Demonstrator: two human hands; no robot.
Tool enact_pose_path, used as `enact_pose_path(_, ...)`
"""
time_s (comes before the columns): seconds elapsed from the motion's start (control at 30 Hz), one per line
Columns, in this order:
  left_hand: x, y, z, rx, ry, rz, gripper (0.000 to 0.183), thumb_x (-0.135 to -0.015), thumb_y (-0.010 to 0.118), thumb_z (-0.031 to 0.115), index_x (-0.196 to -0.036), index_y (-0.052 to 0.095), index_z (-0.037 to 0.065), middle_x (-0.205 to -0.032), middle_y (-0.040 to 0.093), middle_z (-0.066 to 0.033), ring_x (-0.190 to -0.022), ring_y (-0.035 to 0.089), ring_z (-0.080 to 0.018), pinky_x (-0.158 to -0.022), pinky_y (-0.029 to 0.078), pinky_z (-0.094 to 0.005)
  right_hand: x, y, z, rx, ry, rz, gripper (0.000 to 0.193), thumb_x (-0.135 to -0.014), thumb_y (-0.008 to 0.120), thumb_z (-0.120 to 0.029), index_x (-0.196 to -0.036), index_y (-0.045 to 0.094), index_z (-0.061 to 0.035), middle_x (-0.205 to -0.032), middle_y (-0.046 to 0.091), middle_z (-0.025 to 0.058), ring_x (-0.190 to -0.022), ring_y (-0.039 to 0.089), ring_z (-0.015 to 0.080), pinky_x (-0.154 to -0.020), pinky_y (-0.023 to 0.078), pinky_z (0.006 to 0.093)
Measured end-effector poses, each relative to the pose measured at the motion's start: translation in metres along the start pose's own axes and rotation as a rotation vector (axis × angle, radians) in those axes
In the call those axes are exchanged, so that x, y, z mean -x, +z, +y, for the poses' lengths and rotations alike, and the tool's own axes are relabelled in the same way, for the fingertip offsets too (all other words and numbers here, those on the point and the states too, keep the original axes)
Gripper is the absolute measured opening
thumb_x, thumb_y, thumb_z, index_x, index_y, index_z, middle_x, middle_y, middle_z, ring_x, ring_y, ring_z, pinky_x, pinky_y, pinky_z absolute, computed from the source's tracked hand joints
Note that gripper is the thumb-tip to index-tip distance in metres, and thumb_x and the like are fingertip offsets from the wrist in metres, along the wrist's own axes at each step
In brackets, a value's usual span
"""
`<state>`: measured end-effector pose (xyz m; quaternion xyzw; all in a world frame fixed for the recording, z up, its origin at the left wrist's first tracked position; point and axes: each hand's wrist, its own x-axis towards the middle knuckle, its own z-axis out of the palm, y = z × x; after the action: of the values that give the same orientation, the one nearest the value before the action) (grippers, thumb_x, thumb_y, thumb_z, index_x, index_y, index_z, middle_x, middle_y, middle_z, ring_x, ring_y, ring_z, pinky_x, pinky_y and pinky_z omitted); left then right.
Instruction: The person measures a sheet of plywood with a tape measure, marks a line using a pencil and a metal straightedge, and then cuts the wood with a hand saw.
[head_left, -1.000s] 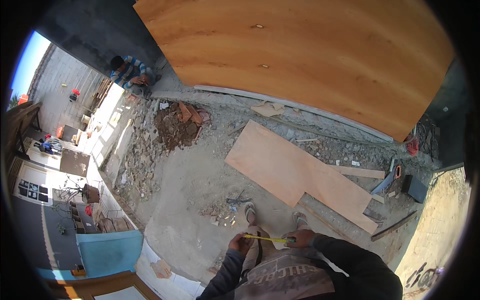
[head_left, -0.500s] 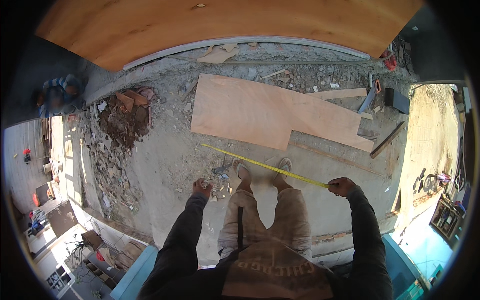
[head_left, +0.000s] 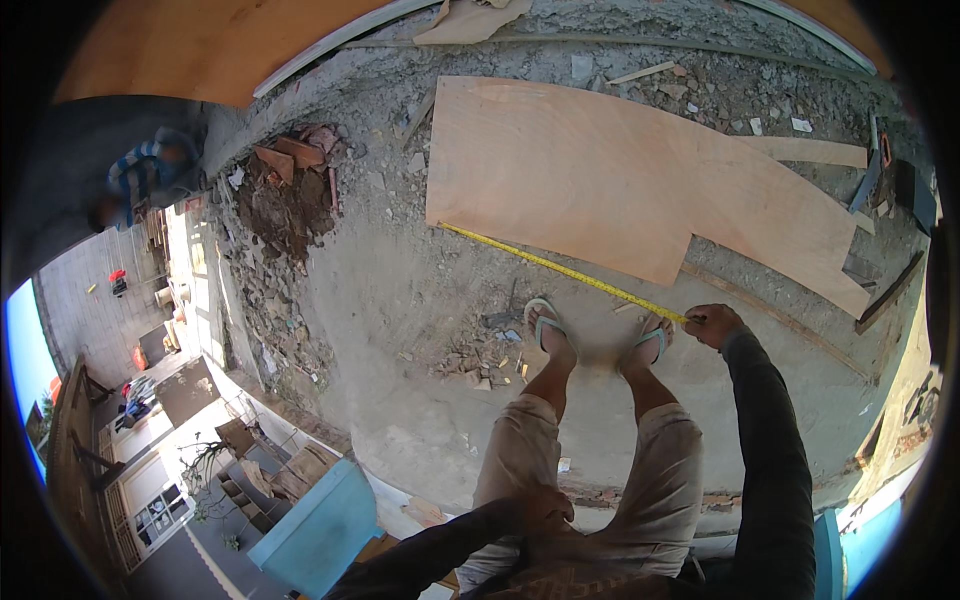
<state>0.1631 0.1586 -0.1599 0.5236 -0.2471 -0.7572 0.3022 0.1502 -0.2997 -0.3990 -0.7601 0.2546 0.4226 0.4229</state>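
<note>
My right hand is closed on one end of a yellow tape measure, in front of my right foot. The blade stretches out to the far left, and its free end lies near the lower left corner of a plywood sheet. That sheet is flat on the ground, with a notch cut from its near edge so that its right part is narrower. My left hand is at my lap, against my shorts; its fingers are too dark and blurred to make out.
Rubble with broken red-brown pieces lies at the left. A handsaw and a thin wood strip are at the far right. A teal surface stands at lower left. Another person is at the far left.
My left hand has drawn back from the front left to my lap. The tape's free end now reaches the sheet's corner. The view has shifted, and the sheet appears larger.
</note>
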Motion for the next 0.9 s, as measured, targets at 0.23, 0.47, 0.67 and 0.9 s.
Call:
enact_pose_path(0.23, -0.18, -0.073, -0.043, -0.518, -0.009, 0.126, 0.048, -0.093, 0.072, 0.035, -0.134, 0.06, 0.014, -0.135, 0.059, -0.0084, -0.121, 0.059, -0.0324, -0.104, 0.046, -0.0481, -0.126, 0.03, 0.026, -0.042, -0.082, 0.081, 0.044, -0.081, 0.071, -0.043, -0.114, 0.077, -0.0134, -0.109, 0.076, 0.0136, -0.103, 0.073, 0.0318, -0.097, 0.055, 0.0414)
enact_pose_path(0.47, -0.223, -0.134, -0.041, -0.562, -0.092, -0.108, 0.054, -0.094, 0.07, 0.041, -0.14, 0.056, 0.016, -0.139, 0.057, -0.0097, -0.125, 0.057, -0.0321, -0.107, 0.044, -0.0474, -0.17, 0.034, 0.087, -0.06, -0.025, 0.024, 0.051, -0.084, 0.071, -0.052, -0.12, 0.074, -0.016, -0.11, 0.076, 0.0125, -0.103, 0.073, 0.0307, -0.096, 0.055, 0.0414)
enact_pose_path(0.67, -0.237, -0.213, -0.048, -0.707, 0.033, -0.024, 0.057, -0.094, 0.07, 0.044, -0.142, 0.056, 0.017, -0.14, 0.057, -0.0098, -0.128, 0.055, -0.0338, -0.109, 0.042, -0.0497, -0.201, 0.032, 0.148, 0.013, 0.056, -0.019, 0.053, -0.085, 0.069, -0.056, -0.124, 0.073, -0.0196, -0.11, 0.076, 0.0113, -0.102, 0.072, 0.031, -0.095, 0.055, 0.0423)
enact_pose_path(0.9, -0.268, -0.27, -0.067, -0.958, -0.112, -0.084, 0.053, -0.095, 0.068, 0.041, -0.141, 0.057, 0.017, -0.138, 0.058, -0.0105, -0.131, 0.053, -0.0323, -0.111, 0.04, -0.048, -0.235, 0.063, 0.241, 0.101, -0.079, 0.086, 0.052, -0.085, 0.068, -0.053, -0.128, 0.072, -0.0244, -0.133, 0.07, 0.0078, -0.12, 0.066, 0.0301, -0.109, 0.049, 0.04)
